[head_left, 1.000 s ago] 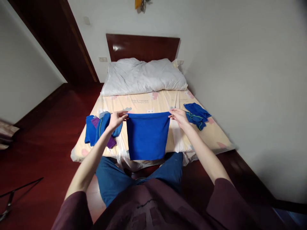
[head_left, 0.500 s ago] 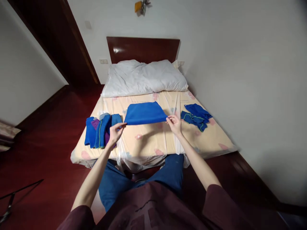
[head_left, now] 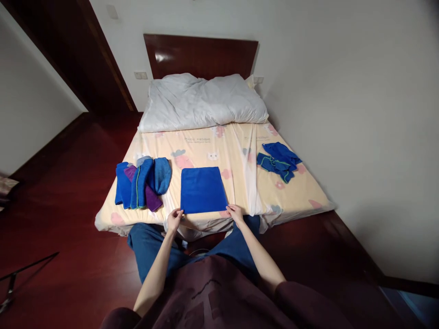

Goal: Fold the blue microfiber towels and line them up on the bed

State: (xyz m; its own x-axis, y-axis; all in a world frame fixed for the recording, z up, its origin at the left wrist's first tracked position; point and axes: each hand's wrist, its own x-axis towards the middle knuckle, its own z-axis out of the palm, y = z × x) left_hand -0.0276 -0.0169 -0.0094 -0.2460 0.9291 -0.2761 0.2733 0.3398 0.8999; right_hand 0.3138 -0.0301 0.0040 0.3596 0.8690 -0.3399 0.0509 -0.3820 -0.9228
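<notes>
A blue cloth (head_left: 203,189) lies flat, roughly square, on the bed near its front edge. My left hand (head_left: 174,220) pinches its near left corner. At the near right corner my right hand (head_left: 235,214) grips the cloth between thumb and fingers. To the left rests a group of folded and rolled cloths (head_left: 139,185) in blue, purple and grey, one with green edging. Over on the right sit crumpled blue cloths (head_left: 280,161), at least one edged in green.
The bed (head_left: 199,151) has a cream patterned sheet. A white quilt (head_left: 202,103) is bunched below the dark wooden headboard (head_left: 202,55). A wall runs along the right side. On the floor at lower left stands a thin black frame (head_left: 12,278).
Both hands have come down and towards me with the blue cloth, which was held raised and tilted and now lies flat on the bed. The view has tipped downward.
</notes>
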